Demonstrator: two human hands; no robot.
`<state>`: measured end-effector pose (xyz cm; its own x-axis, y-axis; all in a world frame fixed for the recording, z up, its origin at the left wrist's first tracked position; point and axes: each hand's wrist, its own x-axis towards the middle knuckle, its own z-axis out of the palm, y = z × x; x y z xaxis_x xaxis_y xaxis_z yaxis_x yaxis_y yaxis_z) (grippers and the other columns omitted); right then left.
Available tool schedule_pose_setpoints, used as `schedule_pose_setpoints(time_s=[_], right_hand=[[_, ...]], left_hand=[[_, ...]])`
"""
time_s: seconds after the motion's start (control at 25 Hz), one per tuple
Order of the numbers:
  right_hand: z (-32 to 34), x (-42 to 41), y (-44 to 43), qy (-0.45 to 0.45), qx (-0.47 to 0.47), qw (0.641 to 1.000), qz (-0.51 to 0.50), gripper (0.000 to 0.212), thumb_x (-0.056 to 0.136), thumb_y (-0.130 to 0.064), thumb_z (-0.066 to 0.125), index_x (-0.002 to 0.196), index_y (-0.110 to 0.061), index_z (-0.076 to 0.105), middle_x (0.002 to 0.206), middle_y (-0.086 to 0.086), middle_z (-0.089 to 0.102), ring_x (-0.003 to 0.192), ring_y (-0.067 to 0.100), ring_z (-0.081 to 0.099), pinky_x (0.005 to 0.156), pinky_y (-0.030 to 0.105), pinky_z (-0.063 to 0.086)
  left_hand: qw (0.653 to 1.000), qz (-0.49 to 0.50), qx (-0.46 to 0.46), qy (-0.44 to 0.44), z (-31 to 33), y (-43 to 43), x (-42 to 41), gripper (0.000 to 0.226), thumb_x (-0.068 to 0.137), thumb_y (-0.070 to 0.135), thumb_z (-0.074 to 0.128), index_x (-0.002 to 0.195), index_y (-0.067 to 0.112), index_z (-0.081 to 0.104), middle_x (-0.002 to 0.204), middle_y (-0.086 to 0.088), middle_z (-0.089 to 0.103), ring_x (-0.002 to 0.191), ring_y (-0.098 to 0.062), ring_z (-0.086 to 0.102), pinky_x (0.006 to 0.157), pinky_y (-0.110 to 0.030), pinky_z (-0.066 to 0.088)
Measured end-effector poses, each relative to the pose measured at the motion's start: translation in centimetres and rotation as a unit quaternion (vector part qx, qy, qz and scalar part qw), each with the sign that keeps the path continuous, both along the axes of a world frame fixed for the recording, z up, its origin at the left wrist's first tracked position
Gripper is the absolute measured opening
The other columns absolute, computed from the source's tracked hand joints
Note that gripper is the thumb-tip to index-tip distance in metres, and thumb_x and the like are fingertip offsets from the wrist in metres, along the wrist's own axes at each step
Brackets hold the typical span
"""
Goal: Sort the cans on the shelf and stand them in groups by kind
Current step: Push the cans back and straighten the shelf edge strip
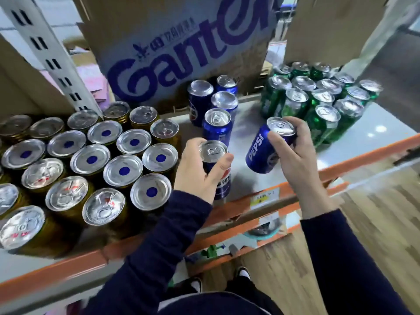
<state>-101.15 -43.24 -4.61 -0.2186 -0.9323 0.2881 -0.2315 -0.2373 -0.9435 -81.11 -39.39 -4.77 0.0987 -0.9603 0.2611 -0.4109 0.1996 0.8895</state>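
Our left hand [200, 171] curls round an upright can [213, 151]; our right hand [295, 160] grips a tilted can [259, 153], fingers [297, 126] seemingly wrapped round its far side.

Beyond your left hand [200, 169] a printed cardboard box [181, 42] stands behind the orange-edged shelf [363, 155]. Wood-pattern floor [375, 223] lies below your right hand [297, 160].

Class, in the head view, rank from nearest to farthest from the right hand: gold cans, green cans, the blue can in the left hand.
1. Green cans, just right of the right hand and its Pepsi can.
2. Blue can in the left hand, to the left.
3. Gold cans, far left.
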Motion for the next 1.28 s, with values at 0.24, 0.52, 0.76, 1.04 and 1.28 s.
schedule_pose_setpoints(time_s=[0.24, 0.52, 0.76, 1.04, 1.28], right_hand=[[-0.9, -0.3, -8.5, 0.11, 0.016, 0.976, 0.188, 0.042, 0.085, -0.03, 0.071, 0.118, -0.026, 0.046, 0.103, -0.017, 0.062, 0.092, -0.012, 0.058, 0.078, 0.008, 0.044], [-1.4, -0.6, -11.8, 0.125, 0.016, 0.952, 0.281, 0.051, 0.076, -0.049, 0.067, 0.119, -0.033, 0.045, 0.116, -0.009, 0.062, 0.106, 0.006, 0.06, 0.093, 0.037, 0.051], [-1.6, -0.7, -13.1, 0.099, 0.032, 0.942, 0.319, 0.054, 0.084, -0.033, 0.068, 0.131, -0.019, 0.044, 0.124, 0.001, 0.06, 0.114, 0.017, 0.058, 0.096, 0.048, 0.049], [-1.3, -2.9, -11.4, 0.178, 0.044, 0.94, 0.289, 0.065, 0.086, -0.027, 0.071, 0.143, -0.017, 0.041, 0.135, 0.0, 0.055, 0.117, 0.014, 0.055, 0.098, 0.031, 0.047], [-4.7, -9.7, -5.7, 0.298, 0.009, 0.917, 0.265, 0.037, 0.085, -0.009, 0.069, 0.121, -0.004, 0.061, 0.116, 0.012, 0.065, 0.104, 0.029, 0.061, 0.089, 0.029, 0.044]], left_hand=[[0.991, 0.125, 0.012, -0.048, 0.2, 0.6, -2.7, 0.053, 0.078, 0.057, 0.056, 0.111, 0.017, 0.047, 0.102, 0.002, 0.057, 0.094, -0.012, 0.055, 0.084, -0.022, 0.043], [0.969, 0.225, 0.018, -0.1, 0.1, 1.1, -5.7, 0.055, 0.079, 0.052, 0.061, 0.113, 0.01, 0.051, 0.105, 0.0, 0.055, 0.099, -0.018, 0.051, 0.088, -0.027, 0.04], [0.957, 0.266, 0.003, -0.111, 0.5, 0.7, -7.5, 0.063, 0.073, 0.055, 0.056, 0.111, 0.005, 0.056, 0.109, -0.01, 0.05, 0.095, -0.002, 0.04, 0.085, -0.001, 0.028], [0.961, 0.23, -0.024, -0.151, 1.6, -1.8, -9.4, 0.056, 0.068, 0.046, 0.076, 0.108, 0.01, 0.061, 0.105, -0.003, 0.05, 0.097, -0.01, 0.05, 0.086, -0.021, 0.043], [0.941, 0.227, -0.029, -0.251, 1.7, -4.6, -11.4, 0.066, 0.068, 0.053, 0.074, 0.115, 0.008, 0.06, 0.101, -0.005, 0.047, 0.098, -0.014, 0.045, 0.081, -0.017, 0.034]])
